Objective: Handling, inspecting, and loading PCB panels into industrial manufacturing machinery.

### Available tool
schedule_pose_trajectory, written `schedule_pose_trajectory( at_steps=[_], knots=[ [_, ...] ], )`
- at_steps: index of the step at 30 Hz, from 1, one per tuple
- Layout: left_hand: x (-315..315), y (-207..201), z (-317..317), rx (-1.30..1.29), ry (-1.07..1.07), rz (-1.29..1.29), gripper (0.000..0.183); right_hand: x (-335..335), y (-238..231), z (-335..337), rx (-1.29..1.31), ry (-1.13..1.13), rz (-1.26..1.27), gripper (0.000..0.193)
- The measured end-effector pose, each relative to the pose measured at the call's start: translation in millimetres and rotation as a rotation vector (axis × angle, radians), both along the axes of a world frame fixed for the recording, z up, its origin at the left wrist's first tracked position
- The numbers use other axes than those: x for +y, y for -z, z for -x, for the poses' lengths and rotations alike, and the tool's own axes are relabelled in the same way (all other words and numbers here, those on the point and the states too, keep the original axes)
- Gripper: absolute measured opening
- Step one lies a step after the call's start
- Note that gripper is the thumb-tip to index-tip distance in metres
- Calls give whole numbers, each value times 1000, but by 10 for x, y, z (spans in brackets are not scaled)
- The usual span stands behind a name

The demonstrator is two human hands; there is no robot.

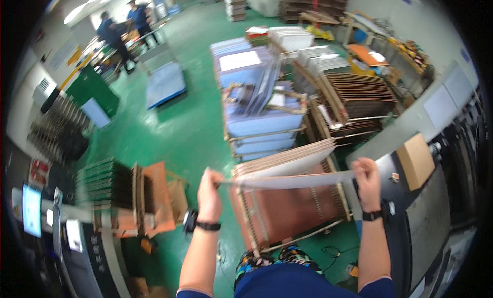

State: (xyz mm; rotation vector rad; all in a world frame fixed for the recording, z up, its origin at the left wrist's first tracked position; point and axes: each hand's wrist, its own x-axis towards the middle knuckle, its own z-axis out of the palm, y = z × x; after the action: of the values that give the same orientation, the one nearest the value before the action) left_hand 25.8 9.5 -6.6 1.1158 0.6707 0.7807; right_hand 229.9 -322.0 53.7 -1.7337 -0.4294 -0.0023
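Observation:
A thin pale grey sheet (292, 182) spans the space between my hands, seen almost edge-on and a little blurred. My left hand (209, 196) is closed on its left end, and my right hand (367, 184) grips the right end. Dark bands circle both wrists; a black device sits at the left one. Under the sheet stands a slatted rack (250, 223) with a reddish-brown panel (282, 216) on its near side. Several tan-edged boards (287, 159) lean in a row behind the sheet, the nearest showing a white face.
Stacked blue-white panels (262, 126) and a rack of brown boards (362, 92) stand ahead. At right, a cardboard box (415, 162) rests on a dark machine (429, 216). A green-slotted rack (105, 187) is at left. Beyond are a blue trolley (166, 85) and two people.

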Motion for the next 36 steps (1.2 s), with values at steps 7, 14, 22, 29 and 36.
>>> schedule_pose_trajectory(
  at_steps=[7, 14, 22, 29, 36],
  knots=[
    [-165, -96, 257, -158, -142, 137, 32, 689, -242, -575, 87, -220, -90, 39],
    [-245, -88, -19, -79, -121, 133, 34, 611, 130, -959, 194, -183, -83, 41],
    [-459, 263, -425, 412, -73, -38, 55, 378, 1193, -1358, 382, -164, -36, 59],
    [-351, 912, -388, 572, -1, -25, 65, 508, 1533, -1384, 296, -182, 271, 65],
    [-302, 1033, -355, 484, 71, 183, 64, 371, 1818, -1303, 404, -89, 141, 68]
  ],
)
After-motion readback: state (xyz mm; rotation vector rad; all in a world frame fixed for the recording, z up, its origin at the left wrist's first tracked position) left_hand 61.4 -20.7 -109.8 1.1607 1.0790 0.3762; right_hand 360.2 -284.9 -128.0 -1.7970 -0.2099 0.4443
